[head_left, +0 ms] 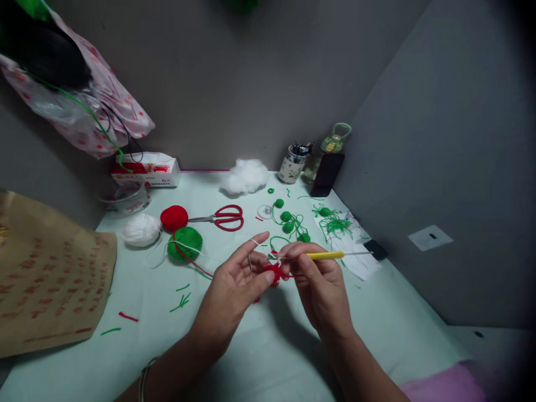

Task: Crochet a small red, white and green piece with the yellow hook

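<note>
My left hand (pixel 237 279) pinches a small red crochet piece (pixel 274 273) between thumb and fingers, with its index finger raised and white yarn looped over it. In my right hand (pixel 320 279) is a crochet hook with a yellow handle (pixel 324 255); its thin metal tip reaches the top of the red piece, where a bit of white yarn shows. Red and white strands run left from my hands to a red yarn ball (pixel 174 218), a white yarn ball (pixel 141 229) and a green yarn ball (pixel 185 244).
Red-handled scissors (pixel 228 218) lie beyond my hands. Small green crocheted balls (pixel 287 227) and green scraps (pixel 337 224) are to the right. White stuffing (pixel 245 176), a pen cup (pixel 292 166), a bottle (pixel 333 144) and a phone (pixel 328 175) line the back; a paper bag (pixel 54 279) stands left.
</note>
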The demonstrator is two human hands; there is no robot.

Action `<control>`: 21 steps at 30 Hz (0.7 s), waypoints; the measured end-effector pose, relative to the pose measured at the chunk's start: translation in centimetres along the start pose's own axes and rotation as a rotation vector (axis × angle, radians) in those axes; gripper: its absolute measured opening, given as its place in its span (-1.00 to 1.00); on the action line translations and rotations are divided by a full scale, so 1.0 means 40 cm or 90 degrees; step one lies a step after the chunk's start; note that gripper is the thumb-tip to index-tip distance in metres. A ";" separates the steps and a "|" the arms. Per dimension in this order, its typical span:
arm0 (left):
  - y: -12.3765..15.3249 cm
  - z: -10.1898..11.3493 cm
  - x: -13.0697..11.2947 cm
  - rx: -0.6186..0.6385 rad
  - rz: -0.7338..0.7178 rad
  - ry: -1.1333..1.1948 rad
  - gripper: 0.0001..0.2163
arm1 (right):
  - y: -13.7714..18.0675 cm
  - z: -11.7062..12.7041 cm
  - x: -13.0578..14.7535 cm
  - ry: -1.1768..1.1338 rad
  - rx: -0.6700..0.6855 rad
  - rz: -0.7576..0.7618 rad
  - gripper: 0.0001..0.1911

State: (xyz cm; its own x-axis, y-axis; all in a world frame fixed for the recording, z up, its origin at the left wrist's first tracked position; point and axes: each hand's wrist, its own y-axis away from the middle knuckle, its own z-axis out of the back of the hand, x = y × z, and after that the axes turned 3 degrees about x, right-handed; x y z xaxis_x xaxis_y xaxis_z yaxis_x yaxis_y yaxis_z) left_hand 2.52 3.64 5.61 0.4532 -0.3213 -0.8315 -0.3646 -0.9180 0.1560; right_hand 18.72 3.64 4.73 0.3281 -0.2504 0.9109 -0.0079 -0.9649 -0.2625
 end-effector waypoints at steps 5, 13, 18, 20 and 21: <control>0.002 0.000 -0.011 -0.018 0.005 -0.041 -0.55 | -0.005 -0.006 0.012 -0.023 0.002 -0.013 -0.81; 0.006 -0.004 -0.015 -0.026 -0.007 -0.047 -0.63 | 0.013 0.017 0.016 0.048 0.065 0.047 -0.80; 0.004 -0.002 -0.012 -0.039 -0.017 -0.070 -0.61 | 0.022 0.018 0.017 0.110 0.079 0.121 -0.79; 0.003 -0.002 -0.009 -0.041 -0.025 -0.074 -0.62 | 0.024 0.016 0.020 0.155 0.082 0.153 -0.78; 0.003 -0.001 -0.007 -0.042 -0.031 -0.075 -0.63 | 0.025 0.015 0.022 0.185 0.086 0.166 -0.77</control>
State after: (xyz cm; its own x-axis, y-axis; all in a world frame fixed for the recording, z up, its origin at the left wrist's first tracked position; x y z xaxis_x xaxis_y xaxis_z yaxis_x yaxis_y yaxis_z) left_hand 2.41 3.62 5.88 0.3698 -0.2495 -0.8950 -0.2878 -0.9467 0.1450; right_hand 19.57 2.51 5.07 0.0504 -0.5161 0.8550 0.0754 -0.8517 -0.5185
